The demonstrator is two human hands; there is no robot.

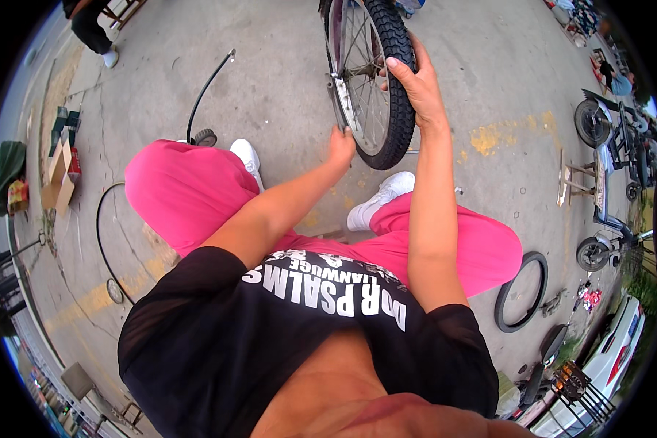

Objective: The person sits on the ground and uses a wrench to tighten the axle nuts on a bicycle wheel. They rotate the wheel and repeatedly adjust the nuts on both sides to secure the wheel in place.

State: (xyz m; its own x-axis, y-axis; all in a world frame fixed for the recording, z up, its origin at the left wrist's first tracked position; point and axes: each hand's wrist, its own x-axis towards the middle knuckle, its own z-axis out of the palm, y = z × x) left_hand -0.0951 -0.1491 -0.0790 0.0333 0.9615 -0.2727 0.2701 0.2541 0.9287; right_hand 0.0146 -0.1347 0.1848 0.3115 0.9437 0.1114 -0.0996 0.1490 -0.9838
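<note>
A bicycle wheel (372,109) with a knobbly black tyre (399,102) and thin spokes stands upright at the top centre. My right hand (420,86) grips the tyre from its right side, thumb over the tread and fingertips reaching round behind. On the wheel's left, a silver metal bar (345,102) runs down from the hub. My left hand (341,146) is closed at the lower end of that bar, its fingers partly hidden. The rest of the bicycle is cut off by the upper edge of the view.
A hand pump's black hose (206,91) lies left of my shoe. A loose black tyre (522,292) rests by my right knee, and a thin black hoop (102,219) lies at left. Cardboard boxes (62,175) stand farther left. A scooter (602,182) and a wooden stool (580,179) are at right.
</note>
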